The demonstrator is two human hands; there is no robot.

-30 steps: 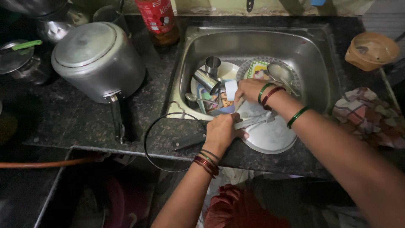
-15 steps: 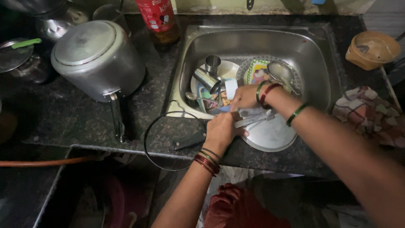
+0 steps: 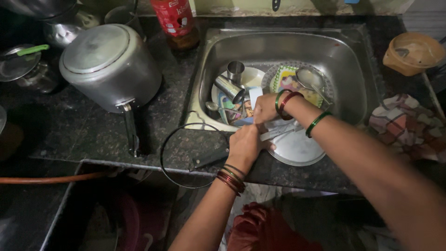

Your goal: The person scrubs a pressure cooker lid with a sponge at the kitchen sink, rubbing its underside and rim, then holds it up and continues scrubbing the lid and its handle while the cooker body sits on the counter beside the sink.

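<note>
My left hand [image 3: 244, 145] grips the near rim of a round steel plate [image 3: 299, 149] that leans on the front edge of the steel sink [image 3: 283, 44]. My right hand [image 3: 265, 108] is closed on the plate's upper left part and seems to press a small scrubber against it; the scrubber itself is hidden. Both wrists carry red and green bangles. Behind my hands the sink holds a steel tumbler [image 3: 229, 88], a second steel cup [image 3: 236, 69], a patterned plate [image 3: 291, 80] and a ladle [image 3: 310, 78].
A lidded pressure cooker [image 3: 109, 67] stands on the dark granite counter [image 3: 93, 130] at left. A black rubber ring [image 3: 179, 155] and a black handle [image 3: 209, 158] lie near my left hand. A red bottle [image 3: 174, 21], a tan bowl [image 3: 413, 53] and a checked cloth [image 3: 409, 125] sit around the sink.
My right hand has slid left and slightly up across the plate, uncovering more of the patterned plate behind it. My left hand has kept its grip in place.
</note>
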